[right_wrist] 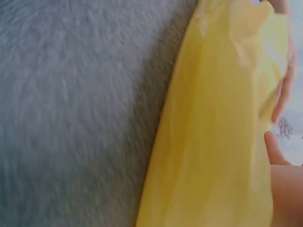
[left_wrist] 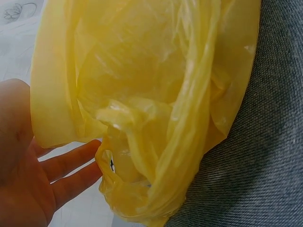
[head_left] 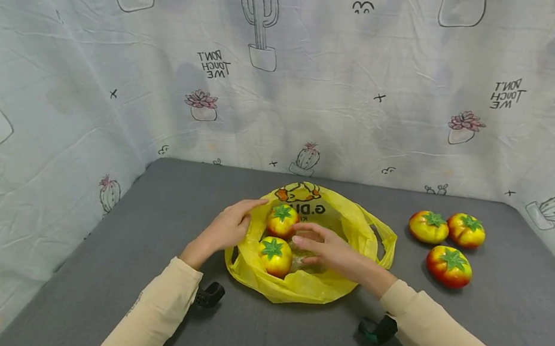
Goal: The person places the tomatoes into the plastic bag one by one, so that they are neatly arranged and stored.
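Two hands [head_left: 228, 226] [head_left: 325, 248], loosely spread, at a yellow bag [head_left: 285, 293] lettered "G.D"; two tomatoes [head_left: 282, 221] [head_left: 275, 257] inside.

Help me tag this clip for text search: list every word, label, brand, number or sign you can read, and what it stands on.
"DON'T TOUCH ME", mirrored, twice, on the cactus-print curtain.
"G.D…", mirrored, on the yellow bag; the rest hidden or unclear.
Smaller letters below that: too small to read.
Print on the left sleeve: too small.
Marks at the curtain's left edge: cut off.
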`<action>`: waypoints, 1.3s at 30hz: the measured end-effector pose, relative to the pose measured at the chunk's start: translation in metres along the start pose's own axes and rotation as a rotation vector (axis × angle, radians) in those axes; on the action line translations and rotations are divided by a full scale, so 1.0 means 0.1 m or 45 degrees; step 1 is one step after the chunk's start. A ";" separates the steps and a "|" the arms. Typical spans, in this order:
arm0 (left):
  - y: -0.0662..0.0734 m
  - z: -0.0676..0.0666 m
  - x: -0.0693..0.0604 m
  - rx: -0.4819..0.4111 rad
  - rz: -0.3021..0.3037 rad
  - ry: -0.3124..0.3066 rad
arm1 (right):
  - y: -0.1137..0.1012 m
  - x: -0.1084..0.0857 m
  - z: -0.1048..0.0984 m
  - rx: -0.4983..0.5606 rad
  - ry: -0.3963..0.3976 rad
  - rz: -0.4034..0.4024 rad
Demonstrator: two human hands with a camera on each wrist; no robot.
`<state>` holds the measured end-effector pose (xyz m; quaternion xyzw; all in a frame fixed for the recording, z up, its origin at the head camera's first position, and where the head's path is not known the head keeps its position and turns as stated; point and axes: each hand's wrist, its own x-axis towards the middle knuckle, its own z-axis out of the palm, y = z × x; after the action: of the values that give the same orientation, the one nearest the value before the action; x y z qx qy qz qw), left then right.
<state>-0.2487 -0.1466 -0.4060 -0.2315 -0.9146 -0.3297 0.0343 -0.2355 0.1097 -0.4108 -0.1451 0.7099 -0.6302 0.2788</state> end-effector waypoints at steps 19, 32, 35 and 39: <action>-0.03 0.01 -0.01 0.004 -0.009 -0.001 | -0.19 -0.29 -0.47 0.317 0.011 -0.059; 0.03 0.04 0.00 0.032 0.000 -0.017 | -0.15 -0.64 -0.95 0.196 0.159 -0.093; 0.02 0.05 0.01 0.040 -0.007 -0.019 | -0.18 -0.75 -1.07 0.215 0.209 -0.096; 0.02 0.05 0.03 0.051 -0.003 -0.018 | -0.20 -0.92 -1.23 0.245 0.269 -0.120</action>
<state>-0.2504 -0.1412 -0.4081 -0.2320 -0.9215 -0.3099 0.0322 -0.2361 0.2578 -0.3660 -0.0838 0.6639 -0.7196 0.1854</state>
